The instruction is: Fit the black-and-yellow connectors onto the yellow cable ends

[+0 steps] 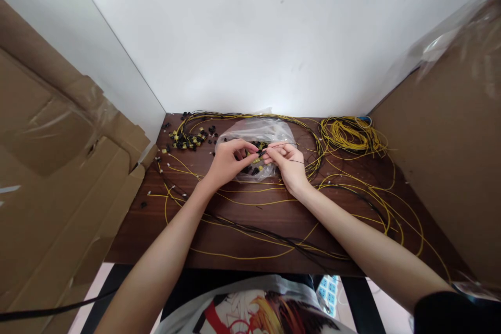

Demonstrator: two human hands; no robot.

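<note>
Two hands of mine meet over a clear plastic bag (250, 128) on the brown bench (156, 229). My left grip (230, 160) is pinched on a small black piece (261, 152), right above the bag. My right grip (290, 163) is squeezed on a thin black wire (287, 144), just beside that piece. More black and yellow bits sit in the bag. To my left is a pile of little yellow and black parts (188, 141). To my right is a round bundle of yellow wire (346, 136).
</note>
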